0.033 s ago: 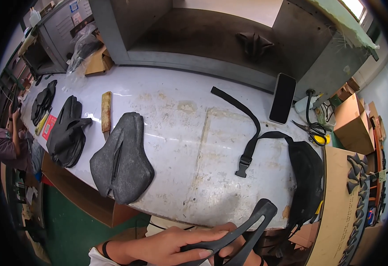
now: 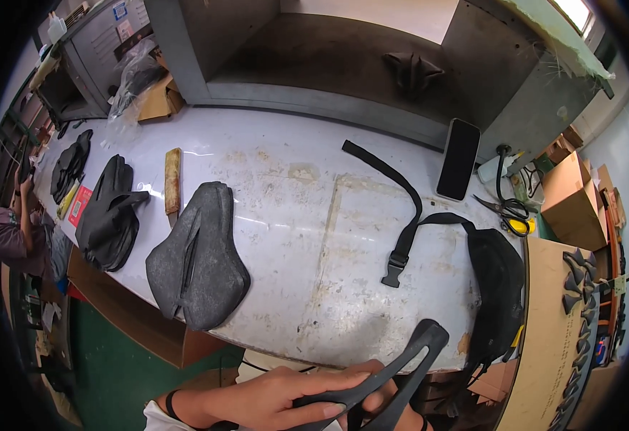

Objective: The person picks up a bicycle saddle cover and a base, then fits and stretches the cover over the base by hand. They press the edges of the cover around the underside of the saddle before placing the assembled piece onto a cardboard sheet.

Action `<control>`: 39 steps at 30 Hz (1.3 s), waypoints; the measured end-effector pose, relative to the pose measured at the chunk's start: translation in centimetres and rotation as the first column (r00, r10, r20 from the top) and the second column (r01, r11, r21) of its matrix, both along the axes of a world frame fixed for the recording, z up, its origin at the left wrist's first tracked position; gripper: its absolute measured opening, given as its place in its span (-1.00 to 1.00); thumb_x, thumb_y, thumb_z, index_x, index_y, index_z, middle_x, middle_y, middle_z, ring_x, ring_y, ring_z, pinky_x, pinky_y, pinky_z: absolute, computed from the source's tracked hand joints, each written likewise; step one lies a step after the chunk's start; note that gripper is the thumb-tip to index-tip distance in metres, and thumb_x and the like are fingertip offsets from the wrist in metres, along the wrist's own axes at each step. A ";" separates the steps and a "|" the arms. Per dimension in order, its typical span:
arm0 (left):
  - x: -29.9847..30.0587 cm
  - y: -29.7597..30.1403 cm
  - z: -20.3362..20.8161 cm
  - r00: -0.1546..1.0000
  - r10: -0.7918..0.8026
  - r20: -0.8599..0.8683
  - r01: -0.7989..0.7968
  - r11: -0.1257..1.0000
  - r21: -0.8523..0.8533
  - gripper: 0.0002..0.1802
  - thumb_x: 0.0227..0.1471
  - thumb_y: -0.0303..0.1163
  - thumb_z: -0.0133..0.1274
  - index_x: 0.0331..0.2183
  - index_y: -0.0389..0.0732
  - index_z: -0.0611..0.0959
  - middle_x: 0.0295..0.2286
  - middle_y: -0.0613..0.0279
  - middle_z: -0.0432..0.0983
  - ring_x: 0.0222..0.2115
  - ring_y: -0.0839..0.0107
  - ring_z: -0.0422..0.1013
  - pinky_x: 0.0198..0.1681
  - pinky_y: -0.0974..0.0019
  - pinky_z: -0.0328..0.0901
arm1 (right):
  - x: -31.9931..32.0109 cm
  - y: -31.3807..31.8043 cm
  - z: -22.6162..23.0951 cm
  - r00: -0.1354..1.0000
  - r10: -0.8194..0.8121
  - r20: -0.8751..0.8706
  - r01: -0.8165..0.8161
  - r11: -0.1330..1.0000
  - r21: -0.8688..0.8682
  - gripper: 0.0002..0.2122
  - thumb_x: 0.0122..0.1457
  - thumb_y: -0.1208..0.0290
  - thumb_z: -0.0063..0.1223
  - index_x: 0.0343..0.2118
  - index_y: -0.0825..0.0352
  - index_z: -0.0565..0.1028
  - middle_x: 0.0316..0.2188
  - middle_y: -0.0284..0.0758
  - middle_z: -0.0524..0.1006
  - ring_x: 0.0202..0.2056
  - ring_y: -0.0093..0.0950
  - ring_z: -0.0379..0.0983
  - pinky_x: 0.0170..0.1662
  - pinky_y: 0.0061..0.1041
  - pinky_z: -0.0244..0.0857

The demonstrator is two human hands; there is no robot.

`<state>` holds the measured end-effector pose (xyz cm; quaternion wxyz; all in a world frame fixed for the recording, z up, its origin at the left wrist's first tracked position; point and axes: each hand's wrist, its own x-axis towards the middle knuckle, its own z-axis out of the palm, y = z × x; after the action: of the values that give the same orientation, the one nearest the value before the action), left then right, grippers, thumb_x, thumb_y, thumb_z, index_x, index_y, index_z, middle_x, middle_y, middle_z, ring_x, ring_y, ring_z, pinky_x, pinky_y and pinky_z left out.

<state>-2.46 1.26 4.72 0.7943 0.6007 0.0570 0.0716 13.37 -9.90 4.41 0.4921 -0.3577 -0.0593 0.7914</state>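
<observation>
Hardly anything has moved since the earlier frame: only the dark grey forked piece with a rounded nose and a long slot (image 2: 403, 360) has shifted, its nose sitting slightly higher now.

From my remote seat I have just the head view. I see that piece held at the near edge of the white, stained bench (image 2: 278, 230), its nose overlapping the surface from my angle. The left hand (image 2: 286, 391) is clamped on its nearer part, fingers along the top and thumb lower down. The right hand (image 2: 377, 395) is mostly hidden behind the piece, fingers showing near the slot; I cannot tell whether they are closed on it.

Right of centre, I make out a black fabric belt bag (image 2: 498, 287) with its strap and buckle laid toward the middle. Beyond it are a black-screened phone (image 2: 458, 159), leaning by the grey metal shelf unit (image 2: 314, 104), and black-handled scissors (image 2: 508, 208).

On the left I see a dusty dark grey saddle-shaped pad (image 2: 217, 266) with a slit, just beside a tool with a worn, stained handle (image 2: 173, 176). Further left lies a black folded bundle (image 2: 106, 223), and past the bench's end I see a co-worker (image 2: 20, 237).
</observation>
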 end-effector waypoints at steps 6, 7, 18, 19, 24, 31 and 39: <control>0.2 -0.1 1.0 0.998 0.012 -0.054 -0.010 0.999 0.045 -0.50 0.12 -0.51 -0.02 0.12 -0.21 0.37 -0.07 -0.01 0.48 -0.35 0.35 0.53 -0.28 0.35 0.37 | -1.6 -0.8 2.5 0.916 -0.185 0.357 0.291 0.918 -0.269 -0.48 -0.28 0.26 0.39 -0.31 0.54 0.44 -0.55 -0.20 0.52 -0.47 -0.40 0.51 -0.38 -0.50 0.36; 1.0 -0.1 1.7 1.000 -0.018 0.009 0.017 0.998 0.061 -0.50 0.11 -0.52 -0.02 0.12 -0.22 0.37 -0.13 0.01 0.51 -0.38 0.35 0.54 -0.29 0.35 0.38 | -1.2 -3.6 -0.4 0.918 -0.287 0.274 0.349 0.912 -0.214 -0.44 -0.25 0.26 0.39 -0.24 0.54 0.39 -0.53 -0.21 0.51 -0.45 -0.41 0.50 -0.37 -0.49 0.36; 0.2 -0.8 0.1 0.999 0.030 -0.035 -0.034 0.992 -0.122 -0.32 0.07 -0.50 0.06 0.20 -0.31 0.19 -0.01 0.13 0.36 -0.05 0.44 0.32 -0.02 0.44 0.20 | -1.2 -2.1 -3.0 0.831 -0.509 -0.224 0.537 0.839 0.088 -0.35 -0.14 0.46 0.34 0.03 0.37 0.21 -0.72 -0.35 0.34 -0.70 -0.51 0.27 -0.63 -0.53 0.15; 0.3 -1.4 -0.3 0.983 0.183 0.002 -0.183 0.983 -0.019 -0.39 0.10 -0.50 0.03 0.16 -0.34 0.24 -0.02 0.12 0.38 -0.06 0.43 0.33 -0.02 0.43 0.20 | -1.2 -1.8 -1.3 0.818 -0.496 -0.293 0.511 0.859 -0.026 -0.18 -0.27 0.49 0.41 0.11 0.39 0.15 -0.57 -0.28 0.45 -0.54 -0.46 0.43 -0.47 -0.49 0.31; 0.3 -2.5 -1.4 0.969 0.235 -0.073 -0.246 0.900 -0.361 -0.40 0.18 -0.50 -0.10 0.22 -0.26 0.15 -0.15 0.16 0.46 -0.26 0.51 0.43 -0.19 0.41 0.32 | -2.0 -0.8 -2.6 0.856 -0.447 -0.260 0.469 0.883 0.023 -0.13 -0.30 0.49 0.43 0.13 0.39 0.13 -0.52 -0.27 0.46 -0.48 -0.44 0.44 -0.41 -0.46 0.32; 0.3 -2.3 -0.9 0.947 0.272 -0.170 -0.319 0.852 -0.415 -0.41 0.12 -0.48 0.00 0.15 -0.37 0.23 -0.01 0.08 0.35 -0.05 0.44 0.33 0.03 0.40 0.18 | -2.1 -2.3 -4.9 0.916 -0.361 -0.175 0.381 0.920 0.093 -0.05 -0.36 0.48 0.46 0.16 0.38 0.09 -0.44 -0.25 0.48 -0.37 -0.42 0.46 -0.31 -0.43 0.34; 0.5 -2.7 -1.6 0.932 0.362 -0.010 -0.361 0.925 -0.116 -0.39 0.17 -0.54 -0.11 0.21 -0.30 0.10 -0.11 0.10 0.41 -0.17 0.47 0.37 -0.14 0.38 0.31 | -1.9 -2.1 -6.7 0.965 -0.259 -0.042 0.262 0.951 0.163 0.04 -0.42 0.48 0.49 0.20 0.38 0.04 -0.34 -0.23 0.50 -0.26 -0.39 0.49 -0.20 -0.38 0.37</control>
<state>-1.92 -1.49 3.07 0.8012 0.5324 0.1662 0.2169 11.42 -11.98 -2.32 0.6210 -0.3119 -0.0726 0.7154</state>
